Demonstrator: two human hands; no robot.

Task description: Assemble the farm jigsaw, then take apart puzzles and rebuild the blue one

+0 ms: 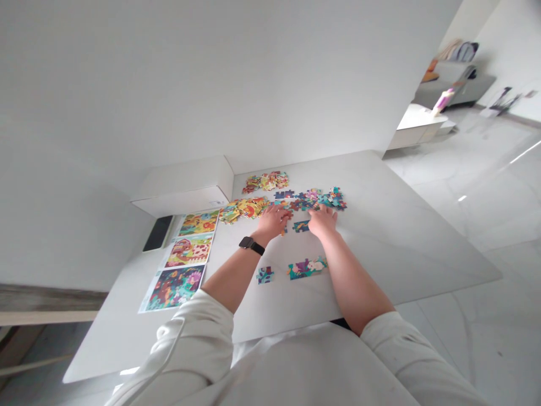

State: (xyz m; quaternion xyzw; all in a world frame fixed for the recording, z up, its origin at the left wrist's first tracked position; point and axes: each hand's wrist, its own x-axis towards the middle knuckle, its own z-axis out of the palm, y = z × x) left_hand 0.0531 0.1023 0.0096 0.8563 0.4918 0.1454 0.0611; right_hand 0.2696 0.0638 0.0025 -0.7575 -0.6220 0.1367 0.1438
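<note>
A person's left hand (273, 220) and right hand (322, 221) are resting, fingers spread open, among jigsaw pieces (310, 199) on a white table (380, 248), with printed puzzle pictures (186, 262) lying left.

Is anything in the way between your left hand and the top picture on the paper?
Yes. A messy row of yellow and orange puzzle pieces lies on the table between your left hand and the top picture.
</note>
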